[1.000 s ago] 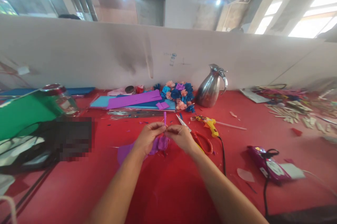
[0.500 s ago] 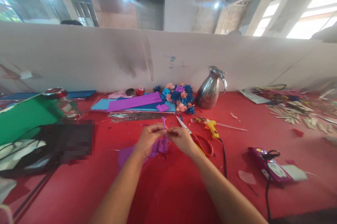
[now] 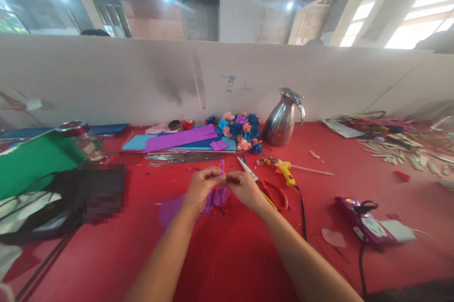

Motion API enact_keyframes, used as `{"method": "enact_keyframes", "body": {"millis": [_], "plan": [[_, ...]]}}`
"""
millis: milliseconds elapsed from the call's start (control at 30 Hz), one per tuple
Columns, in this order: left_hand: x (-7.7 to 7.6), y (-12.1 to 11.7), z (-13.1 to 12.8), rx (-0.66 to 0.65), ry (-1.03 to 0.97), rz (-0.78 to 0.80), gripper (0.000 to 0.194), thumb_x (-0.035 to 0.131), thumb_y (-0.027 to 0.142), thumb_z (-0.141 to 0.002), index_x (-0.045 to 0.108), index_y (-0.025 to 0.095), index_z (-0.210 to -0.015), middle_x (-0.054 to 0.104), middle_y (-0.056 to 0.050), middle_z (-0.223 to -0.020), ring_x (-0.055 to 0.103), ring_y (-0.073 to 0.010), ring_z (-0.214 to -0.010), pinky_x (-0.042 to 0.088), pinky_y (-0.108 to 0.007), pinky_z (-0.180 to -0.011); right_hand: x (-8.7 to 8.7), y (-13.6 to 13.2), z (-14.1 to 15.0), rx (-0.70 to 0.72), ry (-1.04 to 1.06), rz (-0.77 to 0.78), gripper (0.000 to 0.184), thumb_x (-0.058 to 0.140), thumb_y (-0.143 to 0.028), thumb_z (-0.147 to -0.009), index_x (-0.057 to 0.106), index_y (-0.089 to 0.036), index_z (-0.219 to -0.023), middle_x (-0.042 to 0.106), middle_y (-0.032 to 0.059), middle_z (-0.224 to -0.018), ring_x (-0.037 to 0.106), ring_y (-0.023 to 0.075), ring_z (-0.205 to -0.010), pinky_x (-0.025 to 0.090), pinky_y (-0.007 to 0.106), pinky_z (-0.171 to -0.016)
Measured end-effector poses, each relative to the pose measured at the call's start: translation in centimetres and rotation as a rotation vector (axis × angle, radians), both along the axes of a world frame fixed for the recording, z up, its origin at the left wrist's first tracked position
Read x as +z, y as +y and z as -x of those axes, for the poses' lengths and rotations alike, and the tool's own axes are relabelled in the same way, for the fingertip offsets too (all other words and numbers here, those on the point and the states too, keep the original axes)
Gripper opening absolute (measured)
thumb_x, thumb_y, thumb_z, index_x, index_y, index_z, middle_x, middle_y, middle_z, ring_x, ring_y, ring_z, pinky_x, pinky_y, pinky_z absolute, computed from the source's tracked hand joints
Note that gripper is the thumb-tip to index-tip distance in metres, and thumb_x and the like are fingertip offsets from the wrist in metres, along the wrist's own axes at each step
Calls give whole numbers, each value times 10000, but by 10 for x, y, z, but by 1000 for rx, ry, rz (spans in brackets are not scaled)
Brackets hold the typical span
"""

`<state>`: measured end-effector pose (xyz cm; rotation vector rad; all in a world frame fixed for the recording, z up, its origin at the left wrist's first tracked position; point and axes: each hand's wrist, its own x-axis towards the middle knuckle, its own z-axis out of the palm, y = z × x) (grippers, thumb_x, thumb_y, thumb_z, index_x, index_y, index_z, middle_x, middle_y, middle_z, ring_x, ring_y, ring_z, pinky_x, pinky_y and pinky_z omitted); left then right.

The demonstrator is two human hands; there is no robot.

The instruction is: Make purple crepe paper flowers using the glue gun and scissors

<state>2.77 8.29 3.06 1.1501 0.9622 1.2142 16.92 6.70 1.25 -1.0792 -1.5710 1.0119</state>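
Observation:
Both my hands meet above the red table (image 3: 227,254), fingertips pinched together. Between them a narrow purple paper strip (image 3: 222,166) stands up, its lower part hidden by my fingers. My left hand (image 3: 203,187) is closed on it from the left. From the right, my right hand (image 3: 244,186) pinches at the same spot. Below and behind the hands lie purple paper pieces (image 3: 172,210), one folded or crumpled. Just right of my right hand rest scissors (image 3: 273,193) with red handles, blades pointing away. Beside them lies a yellow glue gun (image 3: 283,169) with a clear stick.
Purple and blue sheets (image 3: 180,139) lie at the back beside a heap of paper flowers (image 3: 241,129). A steel jug (image 3: 282,120) stands near the white partition. A purple power strip (image 3: 365,224) with cables is at right; a glass jar (image 3: 85,143) stands left.
The purple strip, tilted before, now stands more upright between my fingertips. Both hands keep nearly the same place; the view has shifted slightly.

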Motion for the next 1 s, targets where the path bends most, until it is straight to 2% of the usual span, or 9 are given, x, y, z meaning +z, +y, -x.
{"method": "enact_keyframes", "body": {"millis": [167,267,433,600,700,800,900,1000], "plan": [[-3,2,2,-58,18,67,195,789,232,-529,743,162,-705,701,-52,-749,602,-165,-736,452,-280,-747,1,0,1,-12,77,34,144,610,-317,-729,693,-203,-700,662,-9,-665,614,183,-663,467,299,-647],[-3,2,2,-87,9,69,199,789,246,-539,749,160,-715,712,-63,-772,610,-168,-754,456,-280,-760,0,0,2,-4,125,65,152,633,-342,-713,683,-205,-672,651,-19,-637,612,180,-654,469,300,-650],[-4,2,1,-10,25,49,173,802,257,-521,735,160,-648,699,-55,-723,609,-163,-728,454,-271,-748,-1,0,2,-49,139,90,132,620,-305,-714,674,-185,-706,663,-2,-667,604,160,-649,464,288,-651],[-1,0,1,43,58,65,188,804,308,-537,723,169,-635,688,-41,-678,609,-153,-655,453,-257,-654,9,-3,0,-154,247,42,146,623,-243,-682,659,-178,-808,680,24,-794,618,157,-742,474,271,-696],[2,-3,-2,54,72,72,230,804,345,-534,720,162,-645,690,-46,-660,613,-163,-620,453,-265,-607,13,-6,1,-148,233,33,174,623,-282,-713,668,-176,-843,680,34,-817,608,154,-718,462,262,-653],[2,-5,-5,73,108,54,267,791,372,-539,732,155,-683,706,-54,-669,628,-179,-645,464,-275,-635,12,-6,2,-194,173,29,197,634,-323,-724,690,-172,-836,686,41,-783,593,160,-674,447,272,-618],[-1,-5,-9,113,178,-24,255,766,377,-561,739,164,-699,722,-52,-700,641,-193,-708,468,-283,-702,8,-5,4,-298,124,9,187,643,-332,-724,712,-177,-801,687,40,-749,584,169,-663,441,286,-626],[-5,-4,-9,138,236,-79,242,746,387,-587,741,173,-699,732,-54,-729,650,-208,-742,474,-302,-737,5,-5,4,-335,110,-15,176,640,-339,-733,721,-189,-778,675,29,-714,571,166,-639,437,289,-616]]}}
